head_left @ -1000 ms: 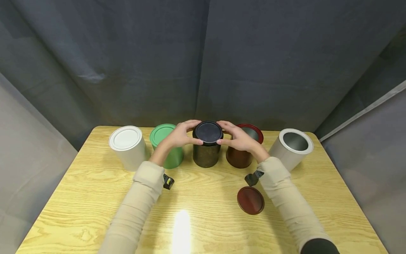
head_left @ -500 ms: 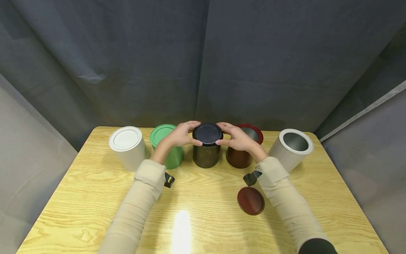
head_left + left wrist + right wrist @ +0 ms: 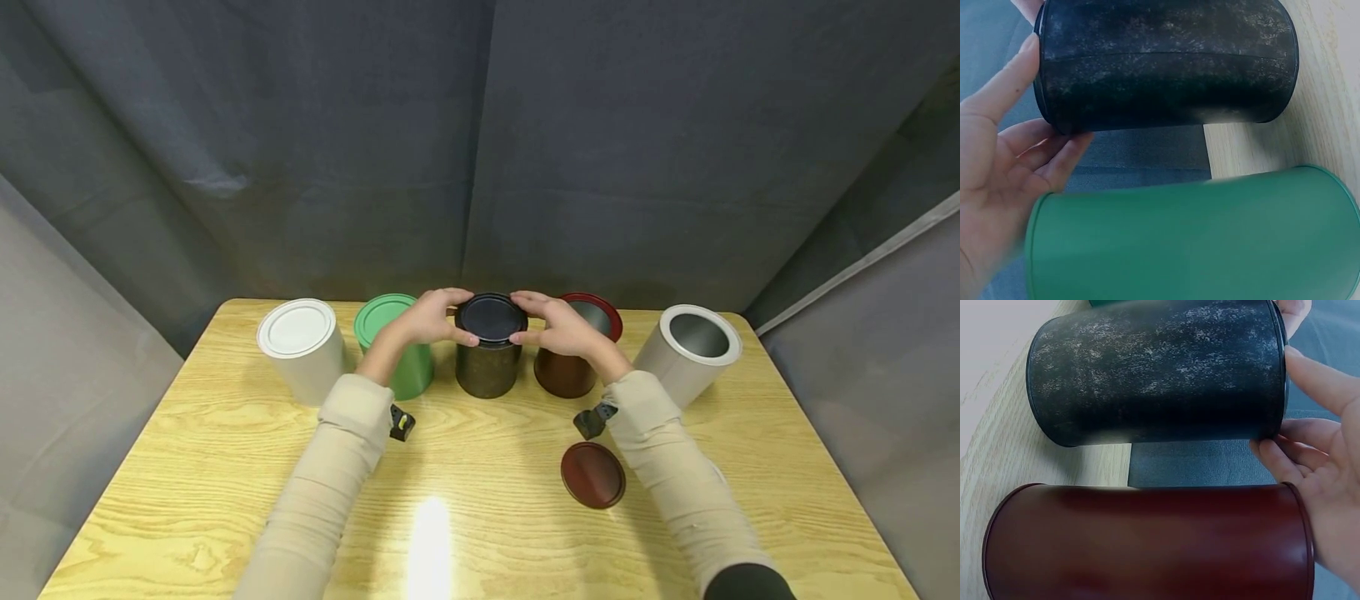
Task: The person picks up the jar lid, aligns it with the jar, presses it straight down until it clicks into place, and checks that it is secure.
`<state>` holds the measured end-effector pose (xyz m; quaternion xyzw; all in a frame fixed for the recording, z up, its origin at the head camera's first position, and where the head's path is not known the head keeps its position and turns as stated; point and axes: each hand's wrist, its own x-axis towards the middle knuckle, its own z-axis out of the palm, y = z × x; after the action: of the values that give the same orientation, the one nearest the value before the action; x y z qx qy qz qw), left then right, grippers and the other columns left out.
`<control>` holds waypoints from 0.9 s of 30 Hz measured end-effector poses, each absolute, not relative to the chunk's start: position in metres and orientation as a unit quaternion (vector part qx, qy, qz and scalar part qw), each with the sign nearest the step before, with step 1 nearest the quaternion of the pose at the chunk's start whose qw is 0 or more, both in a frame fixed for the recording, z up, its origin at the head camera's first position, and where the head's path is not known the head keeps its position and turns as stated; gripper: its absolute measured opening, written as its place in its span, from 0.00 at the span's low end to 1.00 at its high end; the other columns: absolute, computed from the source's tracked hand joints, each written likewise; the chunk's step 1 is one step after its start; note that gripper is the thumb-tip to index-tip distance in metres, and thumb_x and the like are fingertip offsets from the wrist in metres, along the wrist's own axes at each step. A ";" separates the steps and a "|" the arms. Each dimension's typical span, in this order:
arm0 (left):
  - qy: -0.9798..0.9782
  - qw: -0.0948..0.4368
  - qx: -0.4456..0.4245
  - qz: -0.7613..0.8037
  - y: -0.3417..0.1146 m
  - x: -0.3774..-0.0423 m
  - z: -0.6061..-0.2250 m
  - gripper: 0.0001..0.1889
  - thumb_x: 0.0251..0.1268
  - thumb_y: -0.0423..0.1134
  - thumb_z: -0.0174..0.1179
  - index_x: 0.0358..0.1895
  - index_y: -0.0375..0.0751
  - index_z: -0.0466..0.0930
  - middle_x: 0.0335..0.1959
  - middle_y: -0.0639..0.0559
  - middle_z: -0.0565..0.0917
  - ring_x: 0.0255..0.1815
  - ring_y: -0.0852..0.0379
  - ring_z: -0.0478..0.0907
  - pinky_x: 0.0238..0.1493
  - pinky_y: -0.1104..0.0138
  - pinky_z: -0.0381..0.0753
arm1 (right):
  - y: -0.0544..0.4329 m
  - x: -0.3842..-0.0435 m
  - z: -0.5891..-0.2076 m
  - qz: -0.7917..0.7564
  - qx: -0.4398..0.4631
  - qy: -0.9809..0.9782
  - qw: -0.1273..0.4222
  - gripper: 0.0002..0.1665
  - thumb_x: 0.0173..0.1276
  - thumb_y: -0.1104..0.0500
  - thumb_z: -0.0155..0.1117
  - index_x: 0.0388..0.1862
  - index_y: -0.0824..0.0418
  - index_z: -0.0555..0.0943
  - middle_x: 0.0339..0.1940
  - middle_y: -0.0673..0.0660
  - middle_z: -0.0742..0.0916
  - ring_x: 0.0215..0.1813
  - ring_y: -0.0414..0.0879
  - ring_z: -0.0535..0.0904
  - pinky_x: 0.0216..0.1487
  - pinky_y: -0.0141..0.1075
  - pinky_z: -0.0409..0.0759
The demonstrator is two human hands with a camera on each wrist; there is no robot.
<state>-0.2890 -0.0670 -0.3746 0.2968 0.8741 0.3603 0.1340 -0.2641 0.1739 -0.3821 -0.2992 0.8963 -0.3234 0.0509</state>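
A black lid (image 3: 492, 318) lies level on top of a mottled black can (image 3: 487, 371), which stands upright at the middle of the table's back. From the left, my left hand (image 3: 426, 321) holds the lid's rim between thumb and fingers. My right hand (image 3: 564, 327) grips the opposite side of the rim in the same way. In the left wrist view, the thumb touches the top end of the black can (image 3: 1166, 62). A green can (image 3: 1191, 244) stands beside that hand. The right wrist view has a dark red can (image 3: 1147, 544) just beside my right hand.
A white can (image 3: 307, 367) with its lid on stands at far left. At far right stands a lidless white can (image 3: 675, 367). The dark red can (image 3: 566, 375) is also uncovered, and a dark red lid (image 3: 592, 475) lies on the wooden table (image 3: 495, 517). Grey curtains hang behind.
The black lid has come down slightly onto the black can, and both hands have lowered a little with it. The other cans and the dark red lid have stayed put.
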 end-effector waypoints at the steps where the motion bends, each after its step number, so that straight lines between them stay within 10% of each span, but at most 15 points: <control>1: 0.873 0.136 0.296 0.364 -0.067 -0.289 -0.375 0.42 0.46 0.38 0.71 0.64 0.27 0.59 0.64 0.37 0.65 0.63 0.47 0.64 0.59 0.63 0.65 | 0.174 -0.264 -0.383 -0.325 -0.298 0.896 0.050 0.41 0.59 0.57 0.66 0.66 0.72 0.60 0.66 0.67 0.65 0.67 0.58 0.59 0.62 0.50 0.59; 27: 0.867 0.107 0.294 0.388 -0.067 -0.293 -0.381 0.31 0.48 0.35 0.69 0.57 0.26 0.70 0.56 0.37 0.72 0.59 0.46 0.68 0.57 0.64 0.67 | 0.169 -0.265 -0.387 -0.313 -0.269 0.910 0.030 0.35 0.60 0.54 0.64 0.61 0.70 0.68 0.64 0.64 0.69 0.65 0.56 0.62 0.61 0.48 0.61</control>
<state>-0.2926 -0.0671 -0.3811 0.2942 0.8668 0.3879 0.1075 -0.2653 0.1690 -0.3875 -0.2689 0.9104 -0.3130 0.0303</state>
